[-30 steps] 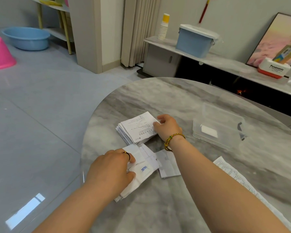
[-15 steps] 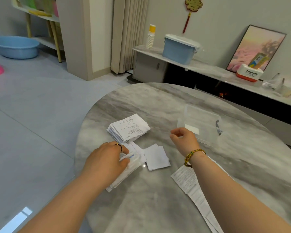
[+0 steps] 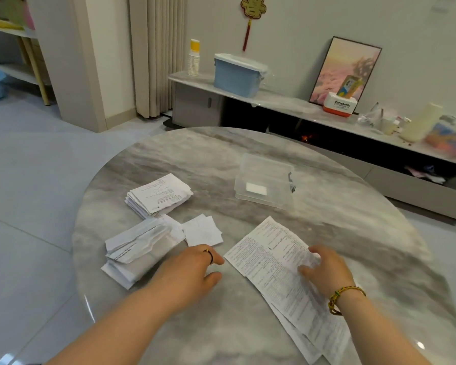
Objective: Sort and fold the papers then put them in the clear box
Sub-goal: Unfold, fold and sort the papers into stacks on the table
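Observation:
Several long printed papers (image 3: 277,259) lie unfolded on the marble table (image 3: 216,154) at the near right. My right hand (image 3: 325,267) sits on their right edge, fingers and thumb curled and pinching the top sheet. My left hand (image 3: 192,270) hovers just left of them, loosely curled and holding nothing. A neat stack of folded receipts (image 3: 159,197) lies at the far left. A looser pile of folded papers (image 3: 140,246) is nearer, with a small folded white slip (image 3: 202,230) beside it. The clear box (image 3: 248,164) stands open beyond, with one white slip inside.
The table's round edge curves close on the left and the floor lies beyond it. A low cabinet along the far wall carries a blue lidded bin (image 3: 236,75), paper cups (image 3: 194,59), a framed picture (image 3: 345,69) and clutter.
My right hand left the folded stack, swung right and came down on the long printed papers. My left hand let go of the looser folded pile and moved right. The view shifted right.

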Motion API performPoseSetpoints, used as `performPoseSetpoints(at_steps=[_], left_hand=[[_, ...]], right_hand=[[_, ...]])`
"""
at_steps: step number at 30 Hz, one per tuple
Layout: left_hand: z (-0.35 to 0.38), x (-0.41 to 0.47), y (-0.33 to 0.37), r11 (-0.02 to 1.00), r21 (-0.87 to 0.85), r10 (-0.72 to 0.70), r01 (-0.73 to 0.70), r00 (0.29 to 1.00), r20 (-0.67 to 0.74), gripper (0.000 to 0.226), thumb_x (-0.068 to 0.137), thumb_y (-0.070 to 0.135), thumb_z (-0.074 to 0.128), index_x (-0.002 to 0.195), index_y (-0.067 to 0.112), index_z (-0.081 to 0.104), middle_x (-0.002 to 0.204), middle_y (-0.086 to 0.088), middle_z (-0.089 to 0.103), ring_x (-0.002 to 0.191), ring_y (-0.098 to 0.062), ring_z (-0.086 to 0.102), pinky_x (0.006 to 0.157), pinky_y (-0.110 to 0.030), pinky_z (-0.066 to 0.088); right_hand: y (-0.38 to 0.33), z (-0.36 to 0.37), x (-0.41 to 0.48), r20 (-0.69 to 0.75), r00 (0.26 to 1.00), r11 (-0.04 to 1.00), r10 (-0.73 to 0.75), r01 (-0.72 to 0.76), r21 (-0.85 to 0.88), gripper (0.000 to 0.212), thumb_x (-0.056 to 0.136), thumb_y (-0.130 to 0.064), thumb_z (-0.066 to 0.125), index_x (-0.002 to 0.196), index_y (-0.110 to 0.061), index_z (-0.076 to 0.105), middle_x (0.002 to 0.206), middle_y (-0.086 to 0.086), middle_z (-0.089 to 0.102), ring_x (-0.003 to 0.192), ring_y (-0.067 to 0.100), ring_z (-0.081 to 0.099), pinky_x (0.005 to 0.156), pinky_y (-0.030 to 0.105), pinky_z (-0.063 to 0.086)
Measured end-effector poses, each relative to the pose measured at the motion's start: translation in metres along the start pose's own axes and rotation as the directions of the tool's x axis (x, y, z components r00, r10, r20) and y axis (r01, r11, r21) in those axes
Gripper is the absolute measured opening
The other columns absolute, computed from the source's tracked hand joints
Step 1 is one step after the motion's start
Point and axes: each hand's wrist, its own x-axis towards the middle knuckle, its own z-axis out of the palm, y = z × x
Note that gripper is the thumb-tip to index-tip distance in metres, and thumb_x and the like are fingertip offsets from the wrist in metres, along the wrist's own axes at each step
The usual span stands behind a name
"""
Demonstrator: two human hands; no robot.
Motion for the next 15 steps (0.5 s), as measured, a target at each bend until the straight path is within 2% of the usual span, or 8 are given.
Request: performPoseSetpoints(at_steps=[3, 6, 10, 15], left_hand=[[0.017, 0.004, 0.010, 0.999, 0.020, 0.025, -0.027, 0.994, 0.104, 0.044, 0.094, 0.036, 0.043, 0.137, 0.028, 0.037, 0.145, 0.018, 0.032, 0.131, -0.004, 0.035, 0.103, -0.017, 0.030], [0.029, 0.008, 0.017, 0.997, 0.050, 0.043, -0.052, 0.987, 0.157, 0.052, 0.094, 0.038, 0.043, 0.143, 0.028, 0.028, 0.150, 0.015, 0.021, 0.138, -0.007, 0.023, 0.108, -0.018, 0.022], [0.046, 0.021, 0.023, 0.991, 0.126, 0.026, -0.043, 0.991, 0.131, 0.054, 0.093, 0.045, 0.041, 0.142, 0.027, 0.029, 0.151, 0.011, 0.021, 0.140, -0.007, 0.017, 0.111, -0.020, 0.015], [0.058, 0.035, 0.029, 0.983, 0.185, -0.001, -0.002, 1.000, 0.018, 0.050, 0.092, 0.049, 0.039, 0.136, 0.025, 0.039, 0.142, 0.013, 0.034, 0.134, -0.006, 0.027, 0.105, -0.019, 0.022]], right_hand=[[0.009, 0.000, -0.002, 0.085, 0.996, 0.998, -0.005, 0.011, -0.063, 0.071, 0.083, -0.039, 0.062, 0.141, -0.019, 0.026, 0.146, 0.003, 0.033, 0.135, 0.023, 0.031, 0.108, 0.034, 0.032], [0.009, -0.001, 0.000, 0.117, 0.992, 0.993, -0.037, 0.050, -0.104, 0.077, 0.082, -0.043, 0.062, 0.143, -0.021, 0.020, 0.147, 0.001, 0.031, 0.135, 0.022, 0.028, 0.109, 0.035, 0.029], [0.005, 0.000, 0.003, 0.133, 0.987, 0.969, -0.090, 0.118, -0.218, 0.071, 0.084, -0.047, 0.056, 0.142, -0.024, 0.022, 0.146, -0.003, 0.030, 0.134, 0.020, 0.028, 0.109, 0.033, 0.023], [0.016, -0.002, 0.012, 0.008, 0.999, 0.994, -0.049, 0.050, -0.099, 0.056, 0.087, -0.044, 0.052, 0.137, -0.022, 0.035, 0.140, 0.000, 0.039, 0.132, 0.020, 0.033, 0.108, 0.032, 0.025]])
